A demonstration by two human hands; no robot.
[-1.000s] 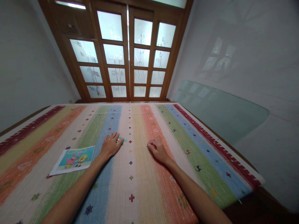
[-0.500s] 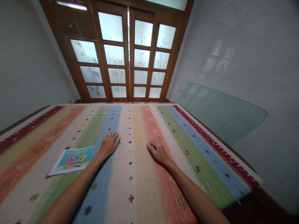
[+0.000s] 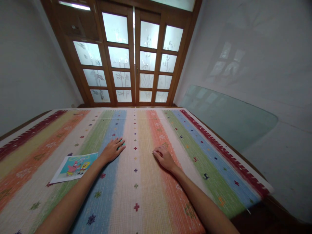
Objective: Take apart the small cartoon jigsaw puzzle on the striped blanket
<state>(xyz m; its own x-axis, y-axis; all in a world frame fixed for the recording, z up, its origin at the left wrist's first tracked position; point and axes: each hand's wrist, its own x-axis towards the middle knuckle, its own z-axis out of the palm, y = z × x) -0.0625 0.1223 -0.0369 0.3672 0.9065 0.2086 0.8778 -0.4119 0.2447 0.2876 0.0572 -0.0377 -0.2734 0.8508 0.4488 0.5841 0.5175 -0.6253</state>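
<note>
My left hand lies palm down on the striped cloth, its fingers stretched out and apart. Under those fingers is a small flat teal piece, mostly covered, with only bits of it showing. My right hand rests on the yellow and orange stripes, fingers curled in and thumb side toward the left hand. Whether anything is inside its curled fingers is hidden. Beside my left forearm lies a printed picture of cartoon figures on white paper, its right edge partly next to the arm.
A striped cloth with small woven motifs covers the large table. Behind its far edge stand wooden doors with frosted panes. A pale green glass sheet is against the right wall.
My left hand has slid slightly left, its fingers spread more, and less of the teal piece shows. My right hand has stayed in place.
</note>
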